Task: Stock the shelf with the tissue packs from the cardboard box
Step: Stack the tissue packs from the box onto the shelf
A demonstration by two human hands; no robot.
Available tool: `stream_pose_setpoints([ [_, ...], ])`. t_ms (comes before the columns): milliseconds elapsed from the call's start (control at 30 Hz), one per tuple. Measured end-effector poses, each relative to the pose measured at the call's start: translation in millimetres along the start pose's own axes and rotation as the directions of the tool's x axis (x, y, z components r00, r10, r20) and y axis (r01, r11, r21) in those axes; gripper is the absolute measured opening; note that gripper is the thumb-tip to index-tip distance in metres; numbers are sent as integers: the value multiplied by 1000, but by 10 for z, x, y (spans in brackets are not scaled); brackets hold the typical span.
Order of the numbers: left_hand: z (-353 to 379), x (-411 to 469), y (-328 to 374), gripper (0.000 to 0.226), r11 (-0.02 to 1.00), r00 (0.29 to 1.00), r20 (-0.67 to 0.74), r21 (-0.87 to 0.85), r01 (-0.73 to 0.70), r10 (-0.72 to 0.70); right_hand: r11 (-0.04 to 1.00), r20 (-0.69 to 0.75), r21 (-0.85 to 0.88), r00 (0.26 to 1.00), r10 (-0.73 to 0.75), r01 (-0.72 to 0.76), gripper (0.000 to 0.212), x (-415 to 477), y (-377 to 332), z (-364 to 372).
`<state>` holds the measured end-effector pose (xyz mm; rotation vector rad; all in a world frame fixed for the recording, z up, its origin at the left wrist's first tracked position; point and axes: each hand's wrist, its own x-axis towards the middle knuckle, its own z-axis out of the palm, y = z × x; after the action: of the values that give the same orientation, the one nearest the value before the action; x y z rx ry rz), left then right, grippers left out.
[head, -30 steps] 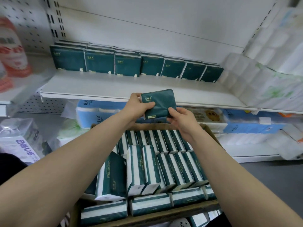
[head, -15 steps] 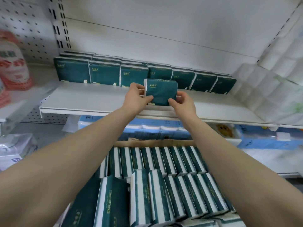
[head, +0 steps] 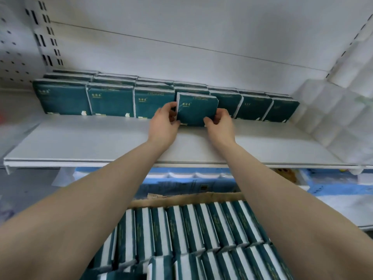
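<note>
Teal-wrapped tissue pack (head: 196,110), one unit, in transit. A second ago it was being held over the cardboard box (head: 191,199); it is now standing upright on the white shelf (head: 101,142), just in front of the stocked row (head: 111,101), its bottom edge meeting or nearly meeting the board.

The left hand (head: 163,126) is pinching its left edge and the right hand (head: 219,126) is gripping its lower right corner, fingers curled round the wrap. This looks like a new front row being started, with the release still pending.

Count:
- Held pack: one.
- Front-row packs on the shelf: seven, one sitting partly behind the held pack.
- Further rows are showing behind; their depth is unclear.
- Boxed packs (head: 191,229): many, standing on edge and running out of frame, so uncountable.
</note>
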<state>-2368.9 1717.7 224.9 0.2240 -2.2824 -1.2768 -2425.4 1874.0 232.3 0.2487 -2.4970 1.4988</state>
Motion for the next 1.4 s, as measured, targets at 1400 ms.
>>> stream_pose_setpoints([
  [1400, 41, 26, -101, 57, 985, 993, 117, 169, -17, -3, 996, 122, -69, 991, -53, 61, 49, -8, 113, 39],
])
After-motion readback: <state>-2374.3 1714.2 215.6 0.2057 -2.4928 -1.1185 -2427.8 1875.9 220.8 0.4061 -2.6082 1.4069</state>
